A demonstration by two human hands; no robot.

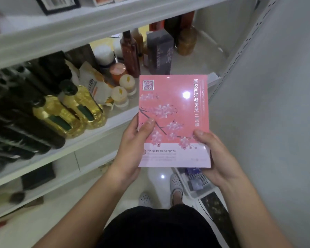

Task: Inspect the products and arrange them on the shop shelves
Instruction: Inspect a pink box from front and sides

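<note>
The pink product box (174, 113) is held upright in front of the person, face toward the camera, level with the middle shelf (95, 136) and just to its right. It is not resting on any shelf. The front carries a blossom-branch print, a silver seal at the upper left and a pale band with text at the bottom.

1. Left hand (132, 142): grips the box's lower-left edge, thumb pressed on the front face, fingers behind the box.
2. Right hand (216, 158): grips the lower-right edge, thumb on the front face, fingers hidden behind the box.

On the middle shelf:
- 2 yellow oil bottles (75, 113) at the front, beside a row of dark bottles (25, 122).
- 2 small cream-lidded jars (123, 91) just left of the box.
- A tall brown bottle (130, 51) and a dark grey carton (159, 51) further back.

A white basket (195, 195) holding small packages stands on the floor below the right hand.
</note>
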